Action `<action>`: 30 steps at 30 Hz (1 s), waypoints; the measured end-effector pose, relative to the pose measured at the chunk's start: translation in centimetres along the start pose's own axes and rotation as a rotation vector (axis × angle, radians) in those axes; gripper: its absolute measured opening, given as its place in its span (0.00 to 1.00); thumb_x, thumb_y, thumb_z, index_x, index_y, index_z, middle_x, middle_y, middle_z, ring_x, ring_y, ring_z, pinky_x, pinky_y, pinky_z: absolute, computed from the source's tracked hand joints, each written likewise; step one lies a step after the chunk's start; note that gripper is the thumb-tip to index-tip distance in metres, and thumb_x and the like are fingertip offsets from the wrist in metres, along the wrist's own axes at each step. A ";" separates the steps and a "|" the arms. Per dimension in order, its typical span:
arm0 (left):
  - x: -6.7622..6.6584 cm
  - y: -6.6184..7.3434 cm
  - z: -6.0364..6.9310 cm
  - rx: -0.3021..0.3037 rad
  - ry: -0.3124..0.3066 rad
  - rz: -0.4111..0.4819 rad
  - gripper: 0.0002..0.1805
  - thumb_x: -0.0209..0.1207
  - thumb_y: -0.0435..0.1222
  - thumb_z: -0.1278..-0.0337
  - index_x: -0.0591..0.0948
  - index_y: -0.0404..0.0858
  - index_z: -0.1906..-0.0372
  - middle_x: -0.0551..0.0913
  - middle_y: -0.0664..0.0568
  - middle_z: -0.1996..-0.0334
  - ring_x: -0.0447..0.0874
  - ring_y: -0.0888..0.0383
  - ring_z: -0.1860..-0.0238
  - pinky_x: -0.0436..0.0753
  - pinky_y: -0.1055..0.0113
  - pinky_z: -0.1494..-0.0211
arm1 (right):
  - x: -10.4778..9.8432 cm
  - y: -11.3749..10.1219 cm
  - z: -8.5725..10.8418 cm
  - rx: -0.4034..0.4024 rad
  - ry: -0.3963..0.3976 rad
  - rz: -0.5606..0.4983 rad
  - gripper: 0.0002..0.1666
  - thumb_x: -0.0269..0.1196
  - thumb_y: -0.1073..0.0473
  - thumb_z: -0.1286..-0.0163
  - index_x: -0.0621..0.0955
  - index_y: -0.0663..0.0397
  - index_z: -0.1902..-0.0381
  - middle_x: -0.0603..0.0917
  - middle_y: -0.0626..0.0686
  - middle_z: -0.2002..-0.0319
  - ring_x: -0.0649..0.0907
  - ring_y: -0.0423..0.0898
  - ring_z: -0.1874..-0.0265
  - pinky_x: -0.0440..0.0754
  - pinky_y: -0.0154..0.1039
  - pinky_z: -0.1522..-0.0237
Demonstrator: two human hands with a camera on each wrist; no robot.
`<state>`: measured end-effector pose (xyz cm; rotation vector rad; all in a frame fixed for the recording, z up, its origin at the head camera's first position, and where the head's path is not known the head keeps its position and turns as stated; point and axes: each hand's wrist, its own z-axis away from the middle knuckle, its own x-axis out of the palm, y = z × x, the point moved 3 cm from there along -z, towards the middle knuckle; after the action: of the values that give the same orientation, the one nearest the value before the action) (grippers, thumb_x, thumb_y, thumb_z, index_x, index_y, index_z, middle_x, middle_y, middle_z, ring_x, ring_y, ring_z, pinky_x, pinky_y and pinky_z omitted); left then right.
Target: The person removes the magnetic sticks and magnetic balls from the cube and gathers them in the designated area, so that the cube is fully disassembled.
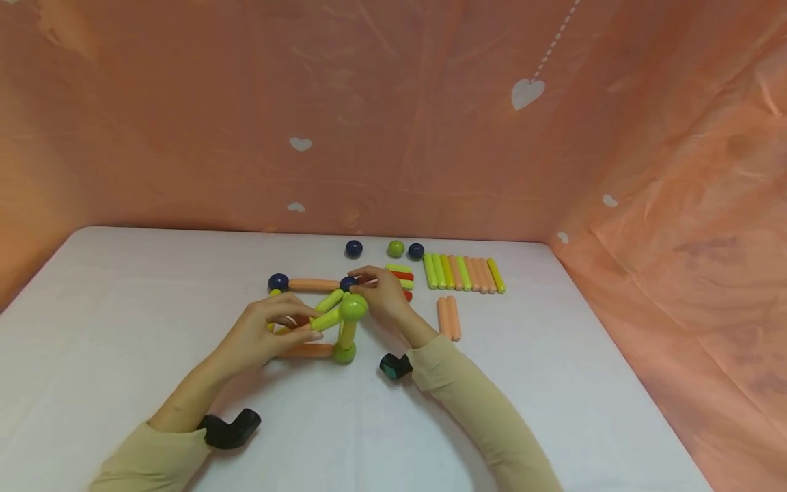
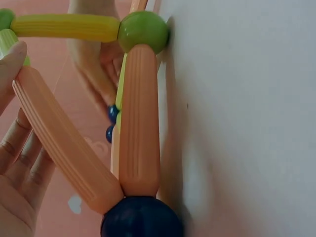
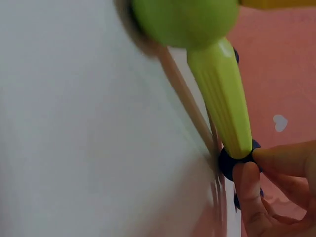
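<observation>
Framework of smooth, glossy balls and ribbed, blunt-ended rods, standing on the white tabletop (image 1: 590,424) in front of the person. Along its far side, a pale-orange rod (image 1: 313,285) joins a dark-blue ball at the left corner (image 1: 278,282) to a dark-blue ball at the right corner (image 1: 346,282). Along the near side, a second pale-orange rod (image 1: 305,350) ends at a bright-green lower ball (image 1: 344,353). An upright yellow rod (image 1: 347,335) rises from this lower ball to a bright-green upper ball (image 1: 353,307). The right wrist view shows a lime-green base rod (image 3: 222,98), its shallow grooves running lengthwise, between the lower ball and the right-corner ball. In the left wrist view, a slanting pale-orange rod (image 2: 66,138) leans up from a dark-blue ball at the near corner (image 2: 142,219); whether its upper end is joined cannot be told.

The left hand (image 1: 264,331) pinches a lime-green upper rod (image 1: 326,320) attached to the upper ball. The right hand (image 1: 382,295) grasps the right-corner ball between thumb and finger.

Beyond the framework lie three loose balls (image 1: 396,249), two dark blue and one bright green; to the right, a row of lime, yellow and pale-orange rods (image 1: 464,275) and a pale-orange pair (image 1: 449,318). The orange-pink cloth backdrop (image 1: 399,116) bears white heart motifs, one at the end of a dashed line.
</observation>
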<state>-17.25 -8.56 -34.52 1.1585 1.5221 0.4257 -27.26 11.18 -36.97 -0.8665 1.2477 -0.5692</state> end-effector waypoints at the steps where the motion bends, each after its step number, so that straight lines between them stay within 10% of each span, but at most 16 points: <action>1: 0.2 0.1 -0.1 0.005 -0.001 0.009 0.12 0.70 0.36 0.50 0.86 0.41 0.58 0.82 0.56 0.66 0.78 0.64 0.63 0.83 0.68 0.59 | 0.1 0.0 -0.2 -0.006 0.001 -0.001 0.16 0.62 0.62 0.33 0.82 0.52 0.47 0.82 0.57 0.49 0.82 0.53 0.50 0.82 0.42 0.51; 11: 0.7 0.4 -0.2 -0.001 -0.020 0.023 0.12 0.67 0.37 0.46 0.85 0.42 0.55 0.82 0.56 0.64 0.80 0.62 0.61 0.82 0.67 0.57 | -0.8 -0.4 0.6 -0.083 0.016 -0.049 0.20 0.59 0.55 0.30 0.79 0.56 0.43 0.82 0.58 0.47 0.83 0.52 0.52 0.82 0.41 0.52; 21: 0.6 0.3 0.4 -0.012 -0.015 0.032 0.16 0.65 0.37 0.43 0.83 0.41 0.49 0.85 0.54 0.56 0.83 0.59 0.56 0.83 0.58 0.50 | -3.9 -2.8 5.6 -0.507 -0.188 -0.325 0.27 0.55 0.48 0.27 0.77 0.67 0.45 0.81 0.67 0.54 0.74 0.40 0.73 0.73 0.32 0.69; 30: 0.8 0.4 0.4 0.026 0.011 0.038 0.14 0.65 0.36 0.44 0.84 0.43 0.51 0.86 0.56 0.59 0.80 0.66 0.61 0.82 0.70 0.56 | -3.9 -3.6 7.5 -0.691 -0.209 -0.171 0.27 0.71 0.67 0.44 0.77 0.64 0.46 0.81 0.59 0.52 0.71 0.47 0.74 0.68 0.30 0.73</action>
<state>-16.64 -7.80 -34.75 1.2089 1.5211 0.4399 -20.71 13.98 -31.21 -1.5784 1.1919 -0.1579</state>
